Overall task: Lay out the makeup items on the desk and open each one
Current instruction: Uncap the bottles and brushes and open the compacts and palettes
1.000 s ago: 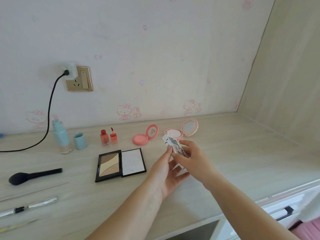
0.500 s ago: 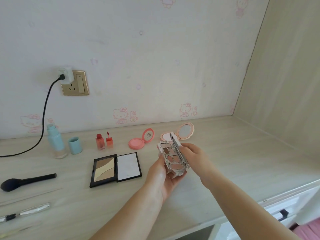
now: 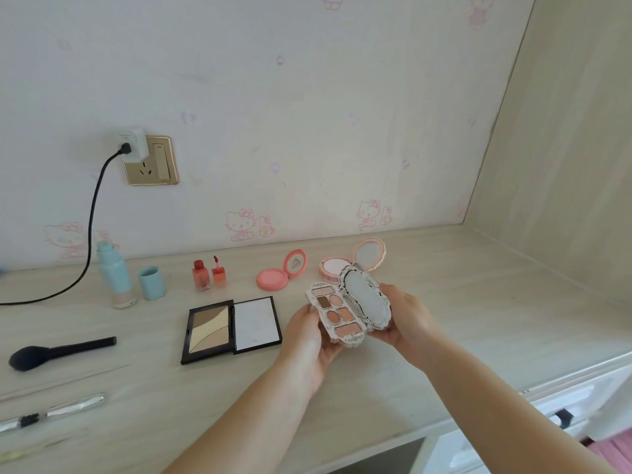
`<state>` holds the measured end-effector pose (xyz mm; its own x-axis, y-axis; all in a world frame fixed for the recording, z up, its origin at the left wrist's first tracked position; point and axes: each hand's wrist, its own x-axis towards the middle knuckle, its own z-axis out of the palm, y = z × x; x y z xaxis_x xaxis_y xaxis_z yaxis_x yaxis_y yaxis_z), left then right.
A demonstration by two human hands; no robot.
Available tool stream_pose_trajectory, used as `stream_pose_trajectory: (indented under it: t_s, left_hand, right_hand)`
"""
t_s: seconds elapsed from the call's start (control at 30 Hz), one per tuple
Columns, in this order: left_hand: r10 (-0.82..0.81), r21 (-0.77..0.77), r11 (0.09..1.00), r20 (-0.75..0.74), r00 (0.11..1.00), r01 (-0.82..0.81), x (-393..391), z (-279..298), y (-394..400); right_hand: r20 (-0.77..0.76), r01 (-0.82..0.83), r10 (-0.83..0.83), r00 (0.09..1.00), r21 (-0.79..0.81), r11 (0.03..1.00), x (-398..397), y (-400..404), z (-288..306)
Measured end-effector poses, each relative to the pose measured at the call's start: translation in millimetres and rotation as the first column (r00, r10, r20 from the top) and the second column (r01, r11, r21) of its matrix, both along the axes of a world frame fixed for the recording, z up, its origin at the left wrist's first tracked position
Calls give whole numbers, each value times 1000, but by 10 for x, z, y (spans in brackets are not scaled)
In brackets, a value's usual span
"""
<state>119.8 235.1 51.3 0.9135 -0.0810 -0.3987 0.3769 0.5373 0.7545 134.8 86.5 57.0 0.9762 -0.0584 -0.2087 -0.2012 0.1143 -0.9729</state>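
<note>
Light wood-grain desk (image 3: 478, 323) runs across the view, backed by a pale cartoon-cat wallpaper wall (image 3: 307, 114); wood side panel (image 3: 574, 165) on the right. White drawer unit (image 3: 581, 405) with a dark handle sits under the desk's right end.

Left hand (image 3: 307, 340) and right hand (image 3: 407, 319) both held above the desk near its front middle, together carrying the eyeshadow palette (image 3: 342, 319). Palette is open, off the desk surface: pan half with brown, orange and peach shades tilts left, mirror lid (image 3: 367, 302) tilts right. Left hand's fingers curl under and around the pan half's left edge; right hand's fingers wrap the lid's right edge from behind, thumb tip hard to make out.

Black contour palette (image 3: 232, 328) lies open flat on the desk, left of the hands, mirror half to the right. Behind the held palette, pink round powder compact (image 3: 352, 265) stands open with mirror up, partly hidden. Left of it coral blush compact (image 3: 284, 275), also open. Black makeup brush (image 3: 58, 352) lies far left, bristles pointing left. Light-blue bottle (image 3: 114, 275) stands uncapped near the wall, its blue cap (image 3: 151, 282) upright just beside it. Red lip-gloss bottle (image 3: 200, 275) and its wand cap (image 3: 219, 272) stand side by side, close together. Silver mascara tube (image 3: 75, 403) with a dark brush wand lies at lower left. Black cable (image 3: 94, 217) runs from a white plug (image 3: 131, 145) in the gold wall socket (image 3: 152, 160).
</note>
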Motion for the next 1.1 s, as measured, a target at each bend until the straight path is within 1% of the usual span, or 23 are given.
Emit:
stream_pose_trajectory:
  t_s: [0.1,0.2,0.33,0.47,0.57,0.67,0.8,0.93,1.03,1.1]
  left_hand:
    - [50,89,995,56,997,-55,-16,-13,59]
    - [2,173,985,105,994,-20,-20,-36,87]
    - [-28,255,967,96,995,2,24,-33,134]
    - [-4,334,942,62,998,-18,60,-29,219]
    - [9,345,938,74,997,-34,79,-76,250]
    - [14,357,933,63,998,-35,94,-118,238]
    - [24,375,926,63,998,-45,100,-104,219]
    - [39,378,924,65,997,-60,98,-103,233]
    - [13,336,941,71,997,-36,114,-126,260]
    - [15,280,959,69,998,-34,85,-103,280]
  right_hand:
    - [-21,43,-45,999,-77,996,11,0,-36]
    - [-39,58,-63,997,-121,991,35,36,-65]
    - [-49,53,-62,997,-168,984,72,90,-65]
    - [-30,62,-76,997,-322,945,117,122,-83]
    - [-13,29,-36,999,-374,927,161,134,-109]
    - [-17,27,-37,999,-411,911,191,109,-121]
    - [-25,21,-34,999,-413,911,223,92,-135]
    - [-14,20,-31,999,-486,874,173,112,-117]
    - [0,-9,10,1000,-491,871,174,109,-122]
    - [19,14,-6,1000,-438,899,168,94,-118]
